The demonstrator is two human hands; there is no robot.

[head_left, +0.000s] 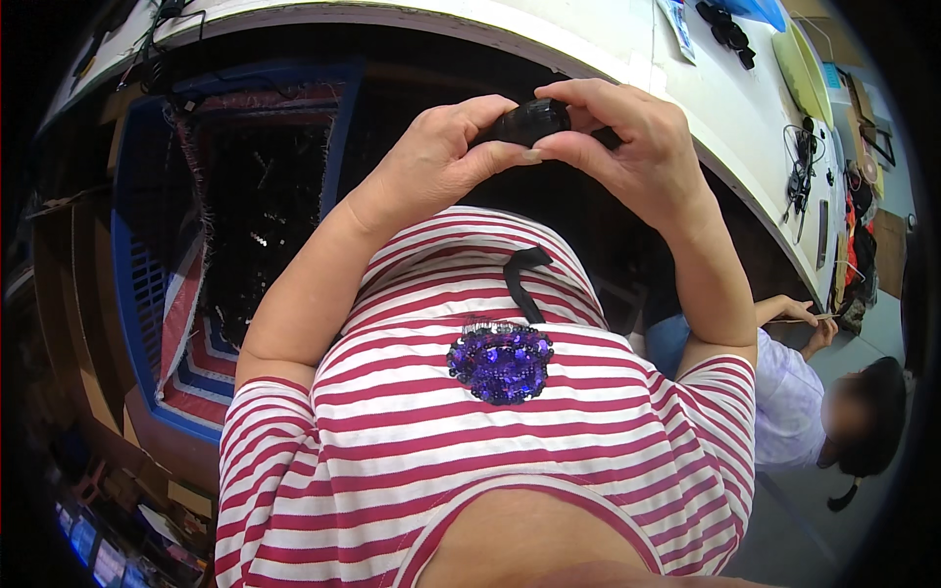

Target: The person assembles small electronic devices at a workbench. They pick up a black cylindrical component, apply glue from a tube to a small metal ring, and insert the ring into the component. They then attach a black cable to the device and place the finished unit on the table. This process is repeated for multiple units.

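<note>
Between both hands, just off the near edge of the white table, is a glossy black rounded object (534, 121); its exact kind does not show. My left hand (439, 147) pinches its left side between thumb and fingers. Closed on its right side is my right hand (632, 132), with the thumb under and the index finger over it. Another dark part shows inside the right hand's grip. Against my striped shirt lies a hair comb covered in purple sequins (501, 363), its teeth pointing up. Above it is a short black strip (522, 282).
A blue plastic crate (147, 245), lined with a striped bag of shiny black pieces (265, 216), stands at the left. On the white table (627, 39) are black cables (801, 167), dark small items (727, 34) and a pale yellow-green basin (799, 73). Another person (794, 402) sits at right.
</note>
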